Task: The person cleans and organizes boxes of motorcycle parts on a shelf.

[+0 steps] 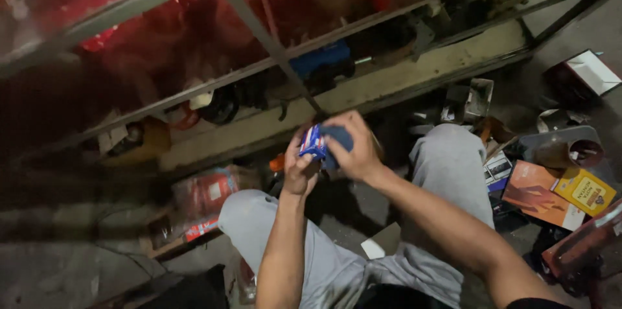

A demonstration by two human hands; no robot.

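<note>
We are looking down over a metal shelf rack [259,30] that is filling the top of the view, its shelves crowded with dim red packaging and dark parts (too blurred to tell apart). A blue case [321,59] is sitting on the middle shelf, just above the hands. Below the rack, the concrete floor [58,270] is spreading out in shadow.

We are crouching, with our knees in grey trousers [447,160] rising on either side of our forearms. To the right of the right knee, flat boxes are lying on the floor: an orange box [534,195], and a yellow box [583,189] touching it. A red-and-white box [586,76] is lying farther back. To the left of the left knee, a red packet in clear wrap [207,192] is resting on the floor.

Between the knees, both hands are meeting. The left hand [299,170] is gripping a small blue-and-white box [315,142] from below, fingers wrapped round it. The right hand [355,150] is closing over a dark blue piece [338,137] just beside the box, touching it; we cannot tell whether that piece is part of the box.
</note>
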